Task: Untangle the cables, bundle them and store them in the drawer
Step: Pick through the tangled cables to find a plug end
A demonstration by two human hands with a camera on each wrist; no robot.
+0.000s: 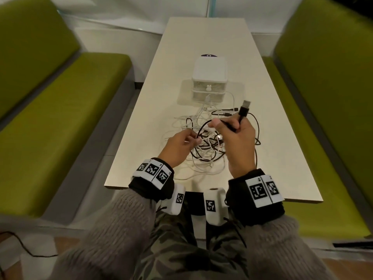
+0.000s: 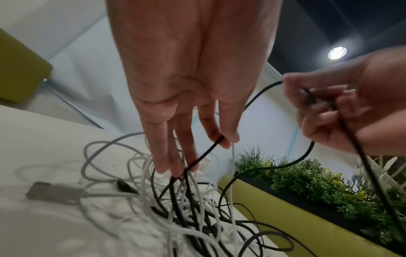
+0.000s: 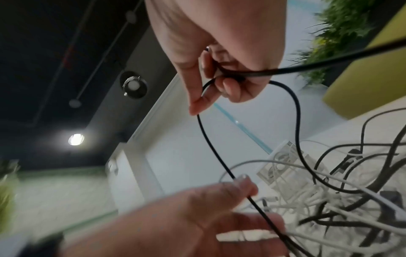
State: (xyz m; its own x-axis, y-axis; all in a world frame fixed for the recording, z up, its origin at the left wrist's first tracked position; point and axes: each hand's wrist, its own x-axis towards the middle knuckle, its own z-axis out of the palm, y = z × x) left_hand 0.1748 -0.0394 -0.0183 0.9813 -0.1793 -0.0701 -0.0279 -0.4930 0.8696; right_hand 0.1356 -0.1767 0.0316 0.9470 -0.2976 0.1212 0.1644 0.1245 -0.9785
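The right hand (image 1: pixel 237 138) is closed around a black USB cable (image 3: pixel 206 139), its plug (image 1: pixel 244 109) sticking up above the fist; the left hand (image 1: pixel 177 147) pinches the same cable lower down, above the tangle of black and white cables (image 1: pixel 205 150) on the table (image 1: pixel 272 122). The wrist views are blurred. The small white drawer unit (image 1: pixel 210 77) stands just beyond, its contents indistinct. No writing is readable, only coded squares on the wristbands (image 1: pixel 260 188).

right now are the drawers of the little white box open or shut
Both look shut: in the head view the two drawer fronts sit flush with the box, none pulled out. The cables lie in a tangle on the table.
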